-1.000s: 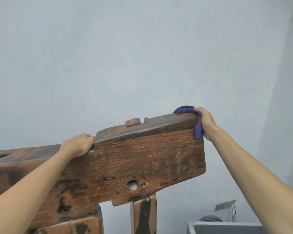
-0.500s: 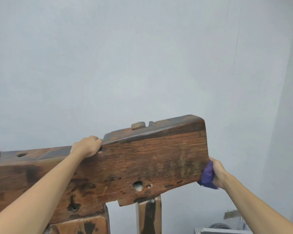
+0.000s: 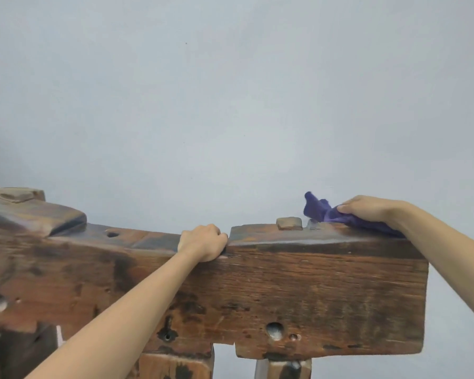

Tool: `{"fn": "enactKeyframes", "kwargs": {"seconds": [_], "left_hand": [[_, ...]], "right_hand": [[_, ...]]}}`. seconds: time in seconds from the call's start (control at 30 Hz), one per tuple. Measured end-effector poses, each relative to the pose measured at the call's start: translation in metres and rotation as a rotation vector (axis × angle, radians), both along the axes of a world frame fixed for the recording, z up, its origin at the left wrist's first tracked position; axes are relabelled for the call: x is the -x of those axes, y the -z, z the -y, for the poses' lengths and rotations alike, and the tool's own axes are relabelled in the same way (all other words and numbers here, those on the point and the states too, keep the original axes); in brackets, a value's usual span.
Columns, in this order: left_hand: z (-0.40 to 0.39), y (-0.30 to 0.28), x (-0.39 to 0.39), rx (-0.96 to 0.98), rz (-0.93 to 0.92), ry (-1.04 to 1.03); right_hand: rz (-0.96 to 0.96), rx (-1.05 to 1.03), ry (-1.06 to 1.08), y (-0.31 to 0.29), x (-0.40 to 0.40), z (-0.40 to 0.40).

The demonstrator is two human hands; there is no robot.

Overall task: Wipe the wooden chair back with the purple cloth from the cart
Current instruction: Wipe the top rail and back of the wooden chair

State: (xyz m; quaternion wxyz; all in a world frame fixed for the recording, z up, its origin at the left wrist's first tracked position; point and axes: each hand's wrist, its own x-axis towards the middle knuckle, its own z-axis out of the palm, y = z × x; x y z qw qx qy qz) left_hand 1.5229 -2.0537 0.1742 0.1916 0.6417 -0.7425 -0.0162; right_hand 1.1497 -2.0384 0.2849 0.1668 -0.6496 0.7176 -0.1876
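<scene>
Head view looks across a thick, weathered chair back point(image 3: 312, 291), its top edge running left to right in front of a plain pale wall point(image 3: 230, 105). On the right end of that top edge lies the cloth point(image 3: 337, 214), purple and bunched, pinned under the right hand point(image 3: 372, 210). That hand rests palm down on the cloth, its fingers bent over it and gripping it against the wood; one loose corner of the cloth sticks up and out to the left of the fingertips, clear of the hand, while the rest trails back under the palm toward the wrist. Just left of the cloth a small square peg point(image 3: 289, 223) stands proud of the top edge (near the cloth's fold, though whether they touch I cannot tell). Further left, the left hand point(image 3: 203, 243) is clenched over the top edge at a step in the wood, fingers curled down the far side, grasping the chair back. Both forearms reach in from the bottom of the frame. Below the plank, two wooden posts point(image 3: 285, 369) carry it.
</scene>
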Motion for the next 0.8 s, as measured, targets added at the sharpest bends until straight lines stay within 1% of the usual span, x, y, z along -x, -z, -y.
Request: {"fn": "enactKeyframes", "kwargs": {"seconds": [0.07,0.13,0.17,0.2,0.27,0.3,0.37,0.43,0.5,0.57,0.6,0.67,0.73,0.8], "left_hand": [[-0.006,-0.001,-0.001,0.049,-0.060,0.023],[-0.013,0.000,-0.009,0.186,-0.121,0.088],[-0.018,0.001,-0.019,0.226,-0.118,0.127],[-0.021,0.002,-0.032,0.228,-0.079,0.160],[-0.025,0.002,-0.072,0.168,0.092,0.167],[-0.024,0.001,-0.097,0.139,0.172,0.142],[-0.019,-0.004,-0.153,0.086,0.233,0.046],[-0.015,-0.007,-0.201,0.027,0.219,-0.050],[-0.012,-0.002,-0.234,0.027,0.196,-0.060],[-0.013,0.006,-0.240,0.140,0.214,-0.038],[-0.012,0.010,-0.239,0.203,0.184,-0.060],[-0.008,0.017,-0.236,0.300,0.030,-0.157],[-0.003,0.020,-0.239,0.386,-0.075,-0.190],[-0.002,0.017,-0.241,0.420,-0.126,-0.178]], "right_hand": [[-0.005,0.034,-0.125,0.016,-0.064,0.017],[-0.019,0.096,-0.216,0.029,-0.116,0.032],[-0.063,0.130,-0.241,0.033,-0.137,0.037],[-0.139,0.164,-0.269,0.035,-0.153,0.039],[-0.277,0.192,-0.376,0.041,-0.187,0.040],[-0.322,0.190,-0.455,0.045,-0.206,0.038],[-0.347,0.163,-0.571,0.054,-0.246,0.036],[-0.309,0.092,-0.611,0.066,-0.286,0.040],[-0.255,0.069,-0.592,0.082,-0.325,0.050],[-0.251,0.084,-0.539,0.094,-0.359,0.060],[-0.250,0.067,-0.521,0.096,-0.376,0.067],[-0.202,0.001,-0.530,0.097,-0.408,0.077],[-0.067,-0.015,-0.568,0.095,-0.447,0.084],[0.151,-0.013,-0.634,0.092,-0.482,0.081]]}}
